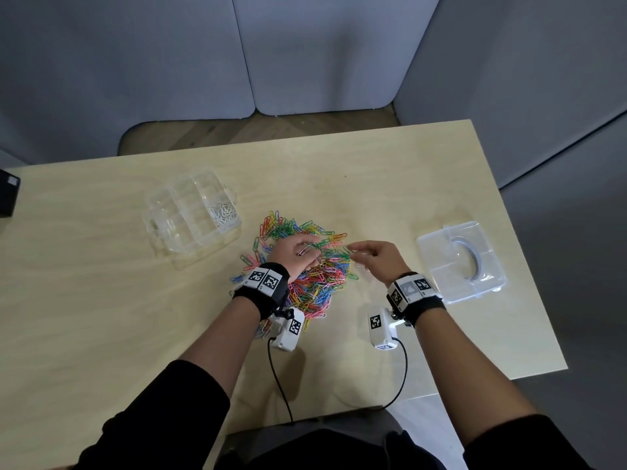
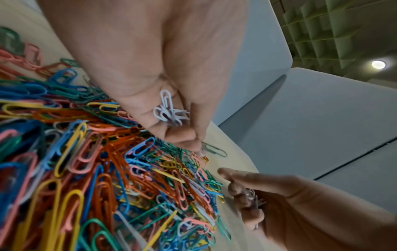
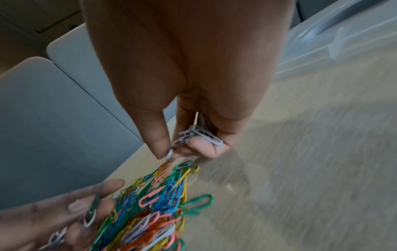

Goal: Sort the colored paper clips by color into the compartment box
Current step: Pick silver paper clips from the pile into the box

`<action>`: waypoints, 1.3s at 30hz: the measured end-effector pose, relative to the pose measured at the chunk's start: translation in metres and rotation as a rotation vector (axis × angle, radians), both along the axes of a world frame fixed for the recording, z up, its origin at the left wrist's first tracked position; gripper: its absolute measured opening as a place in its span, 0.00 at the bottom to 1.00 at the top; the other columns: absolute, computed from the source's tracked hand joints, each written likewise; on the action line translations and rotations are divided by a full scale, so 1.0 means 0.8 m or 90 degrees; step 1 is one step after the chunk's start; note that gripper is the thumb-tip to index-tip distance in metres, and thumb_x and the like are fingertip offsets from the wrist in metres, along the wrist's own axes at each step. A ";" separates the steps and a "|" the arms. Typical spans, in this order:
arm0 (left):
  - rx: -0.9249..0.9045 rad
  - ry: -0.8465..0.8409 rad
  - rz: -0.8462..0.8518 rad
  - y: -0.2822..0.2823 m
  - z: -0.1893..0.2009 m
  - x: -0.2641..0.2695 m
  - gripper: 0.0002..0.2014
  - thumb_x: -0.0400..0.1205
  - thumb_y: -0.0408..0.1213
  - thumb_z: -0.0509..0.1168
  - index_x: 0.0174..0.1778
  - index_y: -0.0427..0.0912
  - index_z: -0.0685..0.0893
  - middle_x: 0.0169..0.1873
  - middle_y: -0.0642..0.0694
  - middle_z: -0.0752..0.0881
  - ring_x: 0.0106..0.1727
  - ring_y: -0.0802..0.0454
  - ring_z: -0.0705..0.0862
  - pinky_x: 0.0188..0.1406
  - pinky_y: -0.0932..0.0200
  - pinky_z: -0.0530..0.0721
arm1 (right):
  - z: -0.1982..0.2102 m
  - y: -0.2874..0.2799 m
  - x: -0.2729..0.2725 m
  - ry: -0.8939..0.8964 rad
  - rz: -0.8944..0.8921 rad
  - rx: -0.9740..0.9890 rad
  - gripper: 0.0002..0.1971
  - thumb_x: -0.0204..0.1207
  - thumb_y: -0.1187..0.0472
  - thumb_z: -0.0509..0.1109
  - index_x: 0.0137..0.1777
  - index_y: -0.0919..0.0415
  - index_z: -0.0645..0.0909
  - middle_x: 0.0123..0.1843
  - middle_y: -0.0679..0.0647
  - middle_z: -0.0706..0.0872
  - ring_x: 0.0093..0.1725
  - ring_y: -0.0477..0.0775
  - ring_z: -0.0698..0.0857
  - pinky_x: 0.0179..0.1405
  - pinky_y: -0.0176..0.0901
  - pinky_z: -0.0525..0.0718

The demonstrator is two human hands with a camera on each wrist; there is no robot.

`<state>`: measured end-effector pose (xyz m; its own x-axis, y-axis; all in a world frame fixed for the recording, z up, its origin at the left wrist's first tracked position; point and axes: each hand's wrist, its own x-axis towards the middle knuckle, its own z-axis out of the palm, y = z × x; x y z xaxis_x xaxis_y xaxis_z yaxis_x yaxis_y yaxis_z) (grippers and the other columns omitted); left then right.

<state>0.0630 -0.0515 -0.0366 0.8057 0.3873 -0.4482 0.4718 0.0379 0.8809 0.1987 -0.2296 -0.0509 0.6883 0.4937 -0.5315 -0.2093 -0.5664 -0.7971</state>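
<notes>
A heap of mixed colored paper clips [image 1: 305, 266] lies mid-table; it fills the left wrist view [image 2: 96, 169] too. My left hand [image 1: 298, 254] hovers over the heap, fingers curled round several white clips [image 2: 168, 110]. My right hand [image 1: 369, 256] is at the heap's right edge, holding a bunch of white clips [image 3: 199, 135] in its curled fingers and pinching one more between thumb and forefinger. The clear compartment box [image 1: 190, 218] stands far left, with white clips [image 1: 222, 213] in its right-hand compartment; its other compartments look empty.
The clear lid [image 1: 461, 261] lies flat on the table to the right of my right hand. A black object [image 1: 8, 196] sits at the table's far left edge. Grey partition panels stand behind the table. Cables run from both wrist cameras toward my body.
</notes>
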 end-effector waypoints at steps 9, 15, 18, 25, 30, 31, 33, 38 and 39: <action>0.123 0.031 -0.018 0.005 0.003 -0.003 0.06 0.81 0.36 0.71 0.50 0.48 0.92 0.50 0.52 0.91 0.54 0.60 0.87 0.55 0.70 0.81 | 0.023 0.014 -0.024 0.298 -0.102 0.138 0.08 0.81 0.64 0.71 0.54 0.69 0.87 0.34 0.55 0.82 0.29 0.49 0.75 0.27 0.37 0.71; 0.114 0.001 0.032 0.003 0.006 0.000 0.07 0.79 0.34 0.73 0.51 0.44 0.92 0.49 0.50 0.91 0.53 0.59 0.88 0.50 0.75 0.81 | 0.035 0.037 -0.037 -0.097 0.137 -0.036 0.13 0.70 0.48 0.82 0.46 0.56 0.92 0.38 0.43 0.89 0.37 0.37 0.84 0.37 0.26 0.75; 0.112 0.000 0.050 0.006 0.003 -0.002 0.06 0.78 0.37 0.75 0.49 0.47 0.93 0.47 0.52 0.92 0.52 0.62 0.88 0.54 0.71 0.82 | 0.033 0.044 -0.039 -0.192 0.151 -0.069 0.13 0.70 0.49 0.81 0.47 0.58 0.92 0.45 0.47 0.91 0.44 0.41 0.85 0.46 0.33 0.76; 0.211 0.002 0.050 0.015 0.007 -0.016 0.05 0.75 0.39 0.77 0.46 0.49 0.94 0.41 0.59 0.90 0.43 0.72 0.86 0.44 0.81 0.79 | 0.037 0.042 -0.040 -0.182 0.196 -0.090 0.15 0.73 0.49 0.79 0.36 0.62 0.91 0.30 0.49 0.87 0.28 0.39 0.78 0.32 0.30 0.73; 0.204 0.041 0.047 0.021 0.006 -0.022 0.11 0.82 0.32 0.66 0.52 0.49 0.92 0.33 0.56 0.88 0.34 0.59 0.85 0.37 0.68 0.82 | 0.036 0.031 -0.031 -0.122 0.196 -0.114 0.17 0.77 0.47 0.75 0.31 0.56 0.85 0.29 0.50 0.84 0.32 0.44 0.79 0.31 0.33 0.73; 0.173 0.065 0.041 0.022 0.002 -0.019 0.15 0.84 0.29 0.60 0.56 0.48 0.90 0.30 0.53 0.85 0.31 0.54 0.83 0.33 0.60 0.81 | 0.035 0.028 -0.029 -0.096 0.197 -0.116 0.17 0.78 0.47 0.73 0.33 0.57 0.87 0.30 0.51 0.85 0.33 0.46 0.79 0.33 0.37 0.74; 0.113 0.101 0.038 0.022 -0.006 -0.014 0.20 0.83 0.25 0.52 0.60 0.44 0.87 0.25 0.48 0.80 0.30 0.47 0.81 0.29 0.54 0.75 | 0.032 0.023 -0.026 -0.093 0.167 -0.148 0.20 0.78 0.45 0.72 0.40 0.63 0.89 0.31 0.52 0.84 0.34 0.48 0.79 0.36 0.40 0.73; 0.187 0.102 -0.027 -0.001 -0.002 -0.002 0.16 0.85 0.31 0.54 0.47 0.47 0.87 0.20 0.39 0.72 0.17 0.53 0.65 0.20 0.61 0.64 | 0.030 0.020 -0.034 -0.215 0.073 -0.249 0.16 0.68 0.45 0.81 0.44 0.53 0.83 0.32 0.48 0.82 0.37 0.51 0.83 0.39 0.39 0.74; 0.246 0.099 -0.069 -0.008 0.005 -0.002 0.12 0.86 0.35 0.57 0.47 0.49 0.87 0.21 0.45 0.77 0.17 0.55 0.67 0.17 0.62 0.65 | 0.031 0.023 -0.038 -0.230 0.091 -0.259 0.14 0.68 0.48 0.82 0.46 0.51 0.83 0.34 0.49 0.83 0.38 0.52 0.84 0.39 0.39 0.75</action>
